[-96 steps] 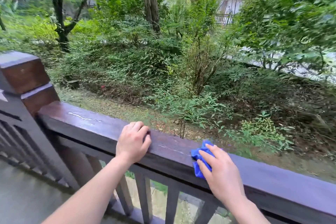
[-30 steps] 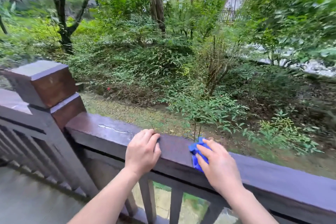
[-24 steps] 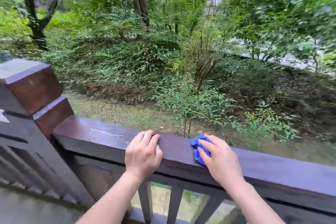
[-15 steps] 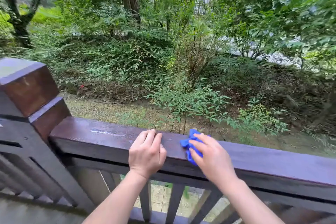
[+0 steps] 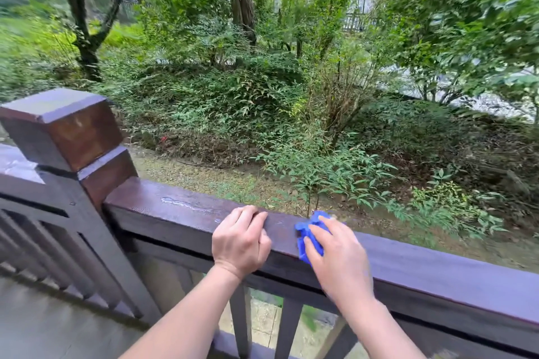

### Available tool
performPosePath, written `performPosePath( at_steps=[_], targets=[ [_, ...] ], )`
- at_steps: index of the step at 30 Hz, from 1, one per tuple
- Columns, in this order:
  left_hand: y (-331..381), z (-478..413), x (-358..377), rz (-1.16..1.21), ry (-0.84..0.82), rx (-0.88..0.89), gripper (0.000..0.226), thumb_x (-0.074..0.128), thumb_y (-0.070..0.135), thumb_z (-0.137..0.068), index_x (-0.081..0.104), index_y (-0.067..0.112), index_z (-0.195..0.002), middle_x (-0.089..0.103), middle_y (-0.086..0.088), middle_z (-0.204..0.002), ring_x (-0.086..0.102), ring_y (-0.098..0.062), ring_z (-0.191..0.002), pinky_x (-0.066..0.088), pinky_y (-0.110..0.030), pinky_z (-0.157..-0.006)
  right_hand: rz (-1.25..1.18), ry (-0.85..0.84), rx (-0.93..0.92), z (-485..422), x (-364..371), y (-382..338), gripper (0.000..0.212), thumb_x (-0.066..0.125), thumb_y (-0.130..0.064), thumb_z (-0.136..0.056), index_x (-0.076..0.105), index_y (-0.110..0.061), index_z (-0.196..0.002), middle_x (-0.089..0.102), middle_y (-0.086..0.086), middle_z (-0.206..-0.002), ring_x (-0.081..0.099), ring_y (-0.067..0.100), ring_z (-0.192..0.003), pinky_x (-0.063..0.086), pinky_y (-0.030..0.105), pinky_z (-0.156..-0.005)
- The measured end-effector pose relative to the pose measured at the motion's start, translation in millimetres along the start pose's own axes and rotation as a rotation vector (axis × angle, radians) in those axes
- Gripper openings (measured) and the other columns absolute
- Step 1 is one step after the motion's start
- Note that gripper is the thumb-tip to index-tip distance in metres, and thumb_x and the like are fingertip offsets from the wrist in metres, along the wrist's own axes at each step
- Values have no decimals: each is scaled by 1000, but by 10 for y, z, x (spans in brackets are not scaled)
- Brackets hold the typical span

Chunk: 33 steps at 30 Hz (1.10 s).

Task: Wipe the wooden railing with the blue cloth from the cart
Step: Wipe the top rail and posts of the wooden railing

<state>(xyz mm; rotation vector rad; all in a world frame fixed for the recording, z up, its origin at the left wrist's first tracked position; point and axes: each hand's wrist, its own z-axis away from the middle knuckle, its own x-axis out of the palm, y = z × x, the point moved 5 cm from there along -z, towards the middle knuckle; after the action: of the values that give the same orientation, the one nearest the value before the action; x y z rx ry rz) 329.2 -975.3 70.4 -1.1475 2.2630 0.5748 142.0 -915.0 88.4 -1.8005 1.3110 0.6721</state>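
A dark brown wooden railing (image 5: 437,265) runs from the corner post at left down to the right edge. On its top lies a bunched blue cloth (image 5: 306,234), and my right hand (image 5: 335,253) presses on it with the fingers spread over it, hiding most of the cloth. My left hand (image 5: 240,237) rests on the rail just left of the cloth, its fingers curled over the far edge. A wet streak (image 5: 186,204) shines on the rail top between my left hand and the post.
A thick square corner post (image 5: 64,131) stands at the left, with a second stretch of railing (image 5: 17,166) going off beyond it. Slats (image 5: 242,320) fill the space under the rail. Behind the railing lie bushes, trees and a gravel strip. Grey floor is at bottom left.
My right hand has slid the blue cloth leftwards along the rail, closer to my left hand. My left hand has kept its place on the rail. The camera has shifted.
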Motion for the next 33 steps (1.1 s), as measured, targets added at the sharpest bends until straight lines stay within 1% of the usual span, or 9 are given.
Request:
performPosePath(
  at_steps=[3,6,8,12,15,19,22,28,33],
  targets=[
    [-25,8,10,-7,9,-1,30,54,23,-80,74,15,-101,70,-4,-104,65,-27,-89,53,-36,-74,-26,-78,-163,82,40,-58,19,60,-36,-84,66,-26,-99,65,-2,-114,58,20,-106,50,31,-89],
    [-31,39,15,-2,8,-8,30,53,23,-81,73,16,-102,69,-3,-104,64,-27,-89,54,-37,-72,0,-54,36,-172,-8,79,10,68,-29,-81,70,-21,-87,68,1,-103,62,28,-93,52,32,-76],
    [-32,32,30,-3,-1,-9,29,52,23,-82,72,16,-102,69,-3,-103,64,-27,-88,54,-38,-71,2,-86,87,-318,58,-41,14,64,-30,-84,71,-19,-90,68,3,-108,59,28,-98,49,33,-83],
    [-74,22,58,19,-13,-25,27,51,24,-82,70,17,-101,67,-1,-101,62,-26,-88,53,-38,-72,-65,-189,-149,-241,232,-442,26,54,-41,-85,67,-28,-104,62,-2,-122,54,20,-113,43,29,-96],
    [-86,72,30,44,-52,-45,25,53,27,-82,67,18,-101,65,-1,-103,61,-26,-91,51,-36,-83,-67,-203,-195,-163,169,-341,24,55,-40,-84,67,-30,-102,63,-7,-120,56,17,-113,45,26,-94],
    [-43,-32,-60,74,-125,-89,22,55,29,-86,68,17,-98,65,-2,-98,61,-27,-91,45,-42,-106,-26,-166,20,-422,236,-352,20,63,-31,-83,70,-24,-100,65,-1,-116,57,24,-105,47,30,-87],
    [-105,-75,-203,260,-138,-107,19,55,24,-88,68,17,-99,65,2,-102,61,-22,-97,44,-40,-107,-31,-160,-57,-331,330,-571,20,72,-29,-77,71,-23,-96,67,0,-112,60,25,-102,51,33,-85],
    [-1278,-167,-775,70,5,-125,24,56,20,-79,71,14,-97,64,-4,-101,58,-26,-98,45,-38,-91,-48,-92,33,-410,418,-665,16,73,-23,-78,71,-20,-93,68,1,-107,61,29,-98,52,36,-81],
    [-2286,-265,-753,-65,-212,-357,39,41,30,-83,74,12,-96,68,-6,-103,61,-34,-97,50,-43,-83,-33,-167,-169,-372,583,-938,26,77,-30,-75,71,-24,-99,67,1,-115,63,23,-104,50,35,-90]
  ],
)
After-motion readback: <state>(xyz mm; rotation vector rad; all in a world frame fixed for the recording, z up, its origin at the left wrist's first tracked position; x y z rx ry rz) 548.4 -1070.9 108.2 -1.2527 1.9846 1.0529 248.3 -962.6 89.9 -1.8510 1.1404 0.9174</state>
